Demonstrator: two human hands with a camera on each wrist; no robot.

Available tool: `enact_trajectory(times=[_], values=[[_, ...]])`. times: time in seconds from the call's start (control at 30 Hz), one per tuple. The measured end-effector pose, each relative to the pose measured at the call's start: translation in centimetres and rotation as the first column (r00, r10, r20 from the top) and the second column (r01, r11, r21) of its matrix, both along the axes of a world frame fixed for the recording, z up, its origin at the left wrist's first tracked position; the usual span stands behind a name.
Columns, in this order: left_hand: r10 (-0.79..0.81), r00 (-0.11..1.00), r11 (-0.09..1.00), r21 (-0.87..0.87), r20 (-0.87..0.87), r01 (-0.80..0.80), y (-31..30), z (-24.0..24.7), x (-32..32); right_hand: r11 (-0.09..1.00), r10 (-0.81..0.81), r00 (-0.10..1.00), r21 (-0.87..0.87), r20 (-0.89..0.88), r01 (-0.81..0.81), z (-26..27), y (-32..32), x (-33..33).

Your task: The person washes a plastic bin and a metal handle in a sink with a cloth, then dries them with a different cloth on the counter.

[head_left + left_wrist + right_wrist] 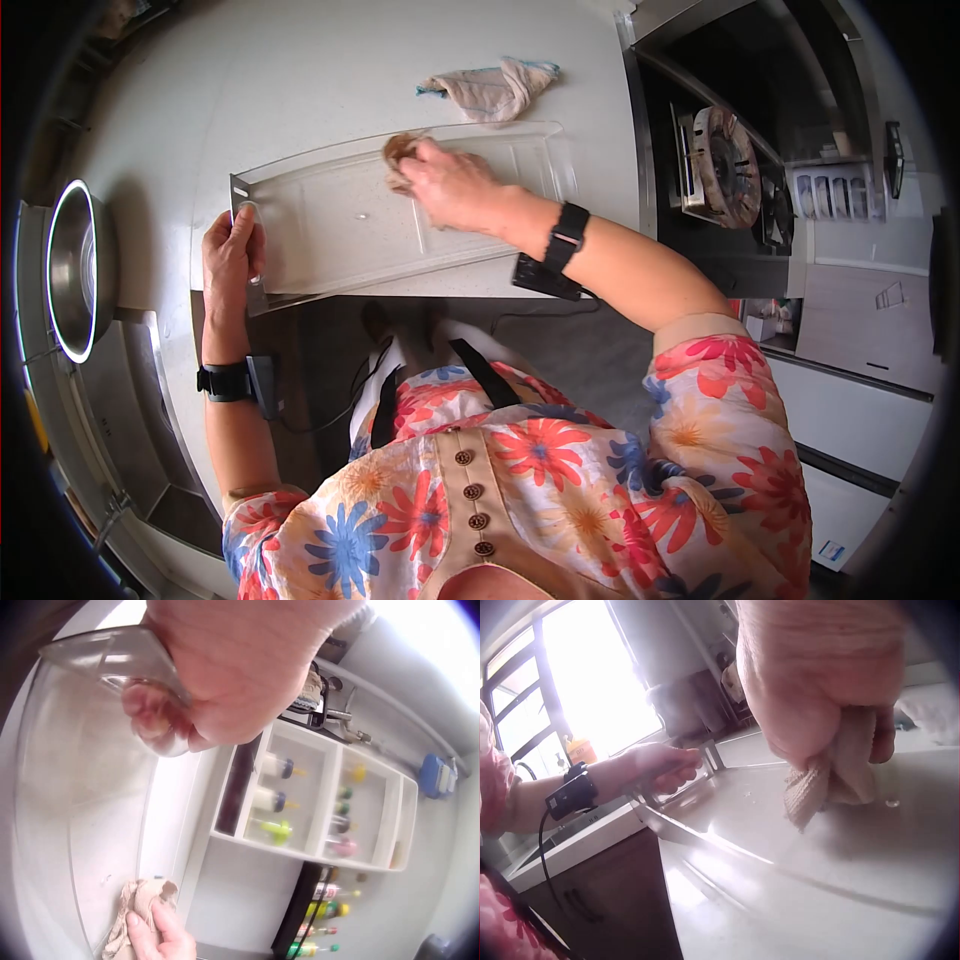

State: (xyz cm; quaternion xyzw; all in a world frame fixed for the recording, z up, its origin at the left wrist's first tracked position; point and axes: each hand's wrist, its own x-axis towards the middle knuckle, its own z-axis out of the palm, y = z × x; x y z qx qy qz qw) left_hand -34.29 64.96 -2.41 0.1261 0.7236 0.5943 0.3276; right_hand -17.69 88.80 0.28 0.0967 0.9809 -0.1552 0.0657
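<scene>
A long clear plastic tray (330,235) with a low rim lies along the counter's front edge. My left hand (234,250) grips its left end, the thumb over the end wall; in the left wrist view the fingers curl round the clear plastic edge. My right hand (455,188) holds a crumpled beige rag (397,170) over the tray's floor, toward the far side. Seen from the right wrist, the rag (847,769) is bunched under the fingers, with a loose corner hanging down near the tray surface. A small light spot marks the tray's middle.
A pale cloth with blue edging (500,88) lies on the counter (320,70) behind the tray. To the left stand a metal bowl (76,270) and the sink (135,400). A gas burner (725,168) is at right. Shelves with bottles (330,802) show in the left wrist view.
</scene>
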Motion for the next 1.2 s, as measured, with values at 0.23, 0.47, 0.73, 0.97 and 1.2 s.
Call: enact_trajectory(times=[0.23, 0.47, 0.73, 0.97, 1.2], values=[[-0.007, 1.000, 1.000, -0.009, 0.005, 0.007, 0.5, 1.1, 0.5, 0.977, -0.204, 0.976, 0.080, 0.081, 0.198, 2.4, 4.3, 6.0], [0.006, 1.000, 1.000, 0.008, 0.026, -0.006, 0.9, 1.3, 0.5, 0.996, -0.080, 0.985, -0.019, 0.151, 0.084, 1.5, -1.6, -0.4], [0.014, 0.996, 0.998, 0.059, 0.084, -0.019, 0.7, 0.4, 0.1, 0.937, 0.142, 0.990, -0.320, -0.017, -0.140, -0.6, -9.2, -9.3], [0.121, 0.992, 0.990, 0.073, 0.047, -0.125, -3.6, 2.0, -0.5, 0.659, -0.194, 0.976, -0.724, 0.098, 0.204, 2.3, -8.0, -6.4], [-0.039, 0.944, 0.978, 0.181, -0.327, 0.103, -7.7, 5.7, 3.7, 0.063, 0.041, 0.977, -0.977, 0.209, 0.206, 5.4, -14.5, -6.6]])
